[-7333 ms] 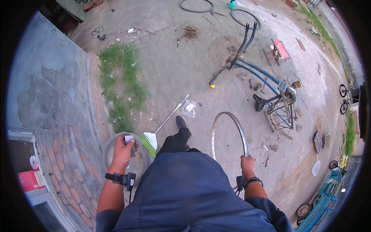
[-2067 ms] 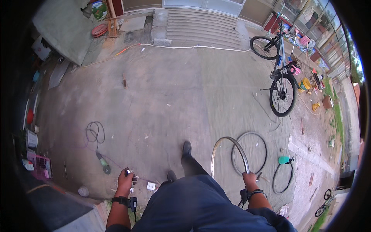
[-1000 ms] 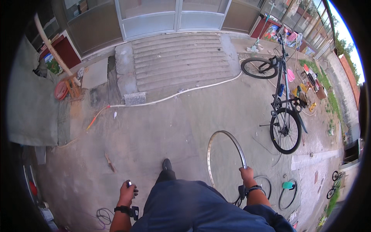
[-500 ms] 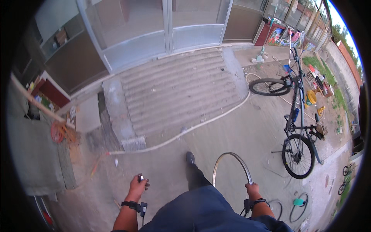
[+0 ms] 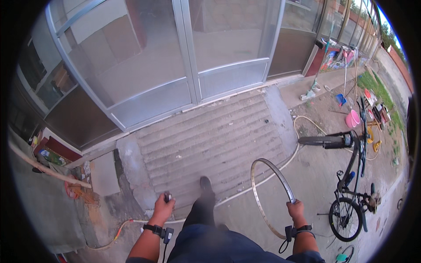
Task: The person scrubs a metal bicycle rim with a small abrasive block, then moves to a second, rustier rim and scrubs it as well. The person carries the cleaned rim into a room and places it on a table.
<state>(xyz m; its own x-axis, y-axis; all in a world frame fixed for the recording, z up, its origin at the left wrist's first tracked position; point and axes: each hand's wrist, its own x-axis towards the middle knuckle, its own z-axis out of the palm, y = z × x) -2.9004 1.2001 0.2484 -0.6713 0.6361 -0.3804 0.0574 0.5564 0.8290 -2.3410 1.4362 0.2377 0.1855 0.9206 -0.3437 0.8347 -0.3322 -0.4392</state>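
A bare metal wheel rim (image 5: 280, 175), without spokes or tire, hangs upright at my right side. My right hand (image 5: 296, 209) is closed around its right edge. In front of me on the left, my left hand (image 5: 164, 207) is closed on a small dark object (image 5: 167, 197) that pokes up out of the fist; its kind is too small to make out. Both wrists wear black straps with small boxes. My shoe (image 5: 205, 182) is on the ridged concrete ramp (image 5: 210, 136).
Double glass doors (image 5: 193, 79) stand beyond the ramp. A pale hose (image 5: 245, 190) crosses the ground. On the right stands a bicycle (image 5: 351, 184), with a pink bucket (image 5: 352, 119), a blue dustpan (image 5: 341, 99) and a mop (image 5: 308, 94) behind it. A wooden pole (image 5: 48, 170) leans at left.
I have stepped forward, so the doors and ramp are closer and the bicycle sits lower at right. The rim has swung into fuller view; both hands keep their hold.
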